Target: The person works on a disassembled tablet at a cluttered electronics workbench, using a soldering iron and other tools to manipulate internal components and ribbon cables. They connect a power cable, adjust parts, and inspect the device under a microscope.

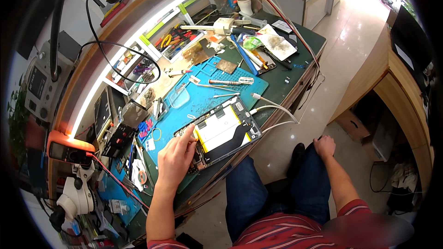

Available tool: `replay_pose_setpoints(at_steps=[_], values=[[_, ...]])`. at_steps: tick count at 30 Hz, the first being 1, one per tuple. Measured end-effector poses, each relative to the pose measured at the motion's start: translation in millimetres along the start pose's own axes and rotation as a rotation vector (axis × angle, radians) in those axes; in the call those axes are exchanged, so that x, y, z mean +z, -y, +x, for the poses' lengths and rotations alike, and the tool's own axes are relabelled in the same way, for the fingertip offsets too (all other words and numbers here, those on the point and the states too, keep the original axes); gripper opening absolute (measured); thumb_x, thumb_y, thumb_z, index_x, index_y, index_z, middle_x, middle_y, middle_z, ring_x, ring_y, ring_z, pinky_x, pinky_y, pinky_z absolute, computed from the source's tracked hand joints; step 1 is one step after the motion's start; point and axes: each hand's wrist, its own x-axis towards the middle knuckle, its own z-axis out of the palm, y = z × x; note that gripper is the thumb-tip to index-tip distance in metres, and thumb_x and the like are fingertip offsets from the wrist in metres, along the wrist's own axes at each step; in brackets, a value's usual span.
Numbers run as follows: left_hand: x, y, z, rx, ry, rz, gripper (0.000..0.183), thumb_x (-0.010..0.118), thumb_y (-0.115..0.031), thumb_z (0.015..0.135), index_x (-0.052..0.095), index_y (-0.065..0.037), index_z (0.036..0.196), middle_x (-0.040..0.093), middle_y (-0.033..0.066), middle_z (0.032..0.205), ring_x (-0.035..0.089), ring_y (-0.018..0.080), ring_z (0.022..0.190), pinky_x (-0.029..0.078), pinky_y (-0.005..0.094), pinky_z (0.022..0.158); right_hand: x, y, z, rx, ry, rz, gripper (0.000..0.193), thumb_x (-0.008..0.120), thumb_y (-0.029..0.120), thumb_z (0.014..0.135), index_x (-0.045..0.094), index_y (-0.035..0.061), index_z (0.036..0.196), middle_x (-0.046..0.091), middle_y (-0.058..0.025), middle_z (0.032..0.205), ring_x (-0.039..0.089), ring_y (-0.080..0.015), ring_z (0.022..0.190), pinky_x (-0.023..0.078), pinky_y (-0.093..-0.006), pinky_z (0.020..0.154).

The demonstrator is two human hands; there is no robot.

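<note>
An opened tablet [225,130], its back off, lies on the near edge of the bench with a white battery [219,129] and black flex cable exposed. My left hand [176,157] reaches over its left end, index finger stretched out and thumb apart, fingertips at the tablet's bare circuitry. No tool shows in that hand. White cables [277,107] run by the tablet's right end. My right hand [325,146] rests on my right knee, fingers curled; what they may hold is hidden.
A blue work mat [207,71] carries a screwdriver [224,82], tweezers and a small clear tray [179,97]. Left stand an orange multimeter [69,147] and a white microscope [76,196]. Organizer bins hold pliers [173,37] behind. A wooden desk [369,83] stands right.
</note>
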Motion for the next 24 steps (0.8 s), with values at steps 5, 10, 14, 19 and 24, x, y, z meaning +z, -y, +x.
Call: replay_pose_setpoints(at_steps=[5,10,14,19,24], values=[[0,3,-3,-0.127,-0.018,-0.188,0.062,0.079,0.003,0.088,0.062,-0.006,0.147,0.076,0.0081,0.1,0.074,0.0201,0.084,0.061,0.0335,0.075,1,0,1,-0.008,0.009,-0.007,0.048,0.062,0.041,0.091,0.08,0.0011,0.11,0.073,-0.0221,0.121,0.069,-0.0398,0.115,0.056,-0.0489,0.101],[8,8,-3,-0.177,-0.127,-0.228,0.057,0.075,0.007,0.091,0.063,-0.006,0.145,0.074,0.0088,0.1,0.072,0.0168,0.081,0.062,0.0309,0.074,-3,4,-1,-0.012,0.047,0.004,0.045,0.062,0.041,0.093,0.08,0.0047,0.112,0.072,-0.0212,0.125,0.067,-0.0394,0.118,0.054,-0.0489,0.104],[17,24,8,-0.286,-0.247,-0.282,0.038,0.074,0.005,0.092,0.073,-0.005,0.129,0.074,0.008,0.097,0.071,0.0139,0.081,0.06,0.0278,0.068,15,-18,-21,-0.379,-0.322,0.13,0.032,0.069,0.023,0.092,0.075,0.0059,0.117,0.07,-0.0184,0.127,0.064,-0.0395,0.122,0.051,-0.0494,0.107],[12,37,13,-0.262,-0.224,-0.299,0.027,0.067,0.01,0.093,0.074,-0.002,0.117,0.073,0.0121,0.099,0.071,0.0236,0.084,0.057,0.0326,0.075,-73,49,-115,-1.017,-0.288,0.586,0.033,0.071,-0.006,0.083,0.073,0.0035,0.115,0.073,-0.018,0.117,0.072,-0.037,0.107,0.059,-0.0414,0.094],[6,28,6,-0.371,-0.206,-0.295,0.036,0.059,0.014,0.093,0.071,-0.001,0.123,0.073,0.0137,0.101,0.071,0.0262,0.088,0.057,0.0359,0.08,-193,136,-123,-1.308,-0.514,0.602,0.033,0.076,-0.007,0.079,0.076,0.0048,0.11,0.072,-0.0108,0.104,0.068,-0.0296,0.089,0.056,-0.0387,0.077]])
